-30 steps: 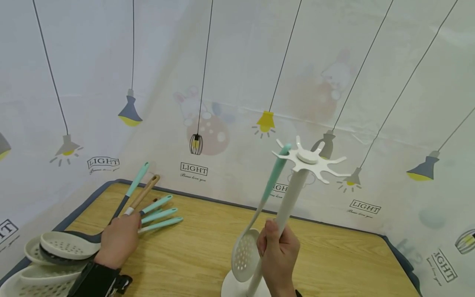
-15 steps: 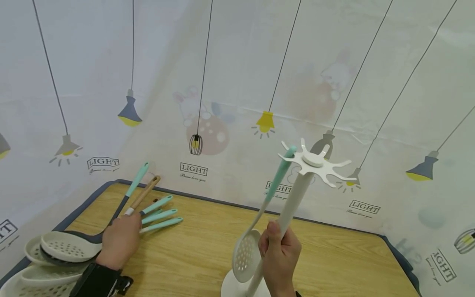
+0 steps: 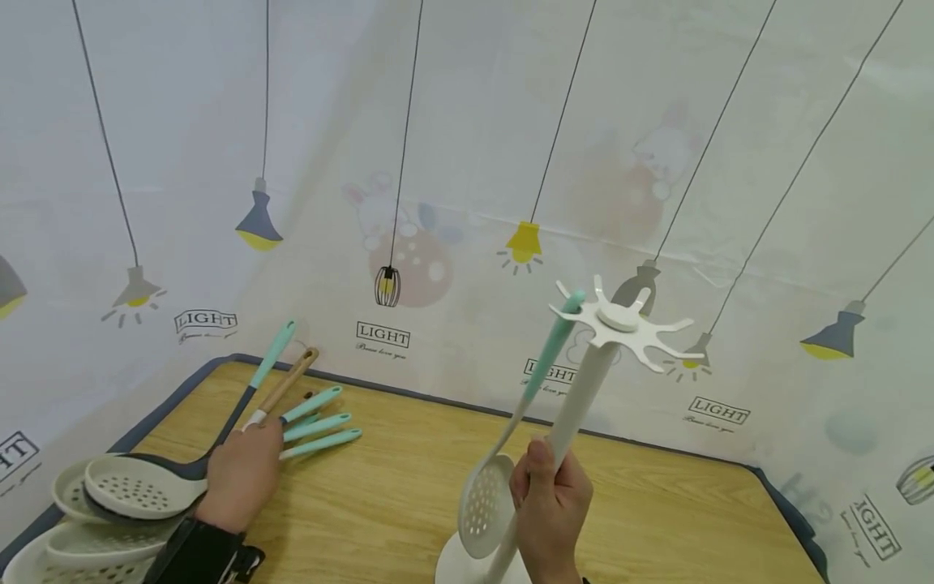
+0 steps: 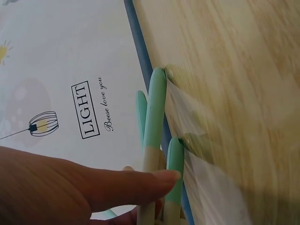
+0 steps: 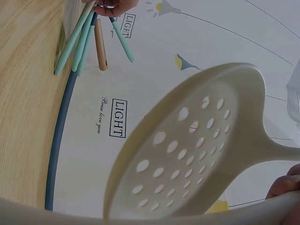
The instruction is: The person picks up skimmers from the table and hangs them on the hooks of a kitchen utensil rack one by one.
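In the head view, my left hand (image 3: 244,474) grips mint-ended handles at the left of the table. The left wrist view shows its thumb pressed across a slotted spoon's cream-and-mint handle (image 4: 157,110), beside another mint handle (image 4: 176,159). Perforated spoon heads (image 3: 142,487) lie stacked behind that wrist. My right hand (image 3: 552,503) holds the post of a white utensil stand (image 3: 581,393), which leans to the right. From one of its top hooks hangs a skimmer (image 3: 485,507) with a mint handle; its holed bowl fills much of the right wrist view.
A wooden handle (image 3: 290,381) and a dark-shafted, mint-ended utensil (image 3: 273,357) extend toward the back left table edge. The wood-look table (image 3: 409,470) has a dark blue border. Behind it hangs a lamp-printed cloth (image 3: 467,162). The stand's round base (image 3: 452,565) shows at the bottom.
The stand's top has shifted a little to the right and down, with the skimmer still hanging on it. My left hand has moved slightly right among the handles.
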`<state>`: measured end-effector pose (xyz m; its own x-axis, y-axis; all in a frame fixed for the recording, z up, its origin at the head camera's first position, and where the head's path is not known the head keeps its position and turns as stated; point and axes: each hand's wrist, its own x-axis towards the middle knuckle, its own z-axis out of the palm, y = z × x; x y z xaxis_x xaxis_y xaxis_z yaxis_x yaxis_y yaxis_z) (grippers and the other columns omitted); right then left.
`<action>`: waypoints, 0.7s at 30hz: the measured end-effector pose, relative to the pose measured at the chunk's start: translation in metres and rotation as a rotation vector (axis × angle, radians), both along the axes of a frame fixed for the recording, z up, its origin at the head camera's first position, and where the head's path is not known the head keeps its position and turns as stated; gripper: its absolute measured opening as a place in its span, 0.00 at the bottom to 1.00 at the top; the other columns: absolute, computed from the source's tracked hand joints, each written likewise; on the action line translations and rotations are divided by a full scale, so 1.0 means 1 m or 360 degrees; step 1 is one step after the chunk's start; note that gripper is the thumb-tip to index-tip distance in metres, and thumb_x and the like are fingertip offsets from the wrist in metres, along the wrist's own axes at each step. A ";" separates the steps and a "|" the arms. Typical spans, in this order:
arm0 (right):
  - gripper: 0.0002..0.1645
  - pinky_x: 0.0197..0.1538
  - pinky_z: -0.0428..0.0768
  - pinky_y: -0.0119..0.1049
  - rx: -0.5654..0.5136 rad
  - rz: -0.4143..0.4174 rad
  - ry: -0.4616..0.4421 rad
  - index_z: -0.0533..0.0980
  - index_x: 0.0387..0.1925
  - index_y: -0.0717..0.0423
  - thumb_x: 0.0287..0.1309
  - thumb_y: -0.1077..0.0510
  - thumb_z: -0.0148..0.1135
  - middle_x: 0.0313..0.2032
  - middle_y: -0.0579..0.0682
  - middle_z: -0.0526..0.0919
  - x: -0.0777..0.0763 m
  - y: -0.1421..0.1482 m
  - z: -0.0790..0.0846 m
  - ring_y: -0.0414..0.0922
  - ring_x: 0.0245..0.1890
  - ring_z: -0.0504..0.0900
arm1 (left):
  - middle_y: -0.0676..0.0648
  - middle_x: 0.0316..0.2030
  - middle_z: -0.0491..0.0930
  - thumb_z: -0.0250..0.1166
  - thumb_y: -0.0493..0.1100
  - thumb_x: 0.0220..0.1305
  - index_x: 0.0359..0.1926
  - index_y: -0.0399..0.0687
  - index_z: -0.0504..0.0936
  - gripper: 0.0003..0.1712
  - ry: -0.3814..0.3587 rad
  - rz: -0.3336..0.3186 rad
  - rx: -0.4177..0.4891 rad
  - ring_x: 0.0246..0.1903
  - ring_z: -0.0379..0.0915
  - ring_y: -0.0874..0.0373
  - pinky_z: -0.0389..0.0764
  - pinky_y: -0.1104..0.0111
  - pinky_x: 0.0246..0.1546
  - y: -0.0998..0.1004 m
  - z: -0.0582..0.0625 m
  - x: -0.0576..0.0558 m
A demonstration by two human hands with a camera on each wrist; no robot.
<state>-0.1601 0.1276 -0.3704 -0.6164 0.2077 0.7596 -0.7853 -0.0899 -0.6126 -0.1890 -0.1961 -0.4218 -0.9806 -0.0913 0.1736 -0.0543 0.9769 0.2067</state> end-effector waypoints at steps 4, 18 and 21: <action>0.22 0.09 0.57 0.30 0.0006 -0.0016 -0.0025 0.63 0.22 0.69 0.76 0.66 0.48 0.11 0.52 0.60 0.001 0.000 0.000 0.41 0.09 0.58 | 0.39 0.28 0.79 0.63 0.28 0.65 0.40 0.35 0.78 0.04 -0.0027 -0.0013 0.0031 0.27 0.75 0.45 0.77 0.54 0.25 -0.001 -0.001 -0.001; 0.23 0.11 0.57 0.30 0.0023 -0.0105 -0.0116 0.63 0.21 0.68 0.76 0.63 0.49 0.11 0.53 0.61 0.002 0.000 0.000 0.42 0.09 0.58 | 0.42 0.30 0.81 0.60 0.29 0.69 0.41 0.42 0.77 0.05 -0.0174 -0.0027 0.0029 0.27 0.73 0.48 0.75 0.57 0.26 0.001 0.005 -0.003; 0.24 0.11 0.58 0.30 0.0023 -0.0116 -0.0116 0.64 0.20 0.68 0.76 0.63 0.49 0.11 0.53 0.61 0.002 0.000 0.000 0.43 0.09 0.58 | 0.43 0.31 0.81 0.60 0.29 0.68 0.41 0.42 0.78 0.06 -0.0194 -0.0024 0.0034 0.27 0.73 0.48 0.75 0.57 0.26 0.002 0.008 -0.003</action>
<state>-0.1580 0.1273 -0.3700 -0.6538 0.2434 0.7164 -0.7426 -0.0249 -0.6692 -0.1918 -0.1938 -0.4137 -0.9956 -0.0787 0.0514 -0.0656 0.9732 0.2205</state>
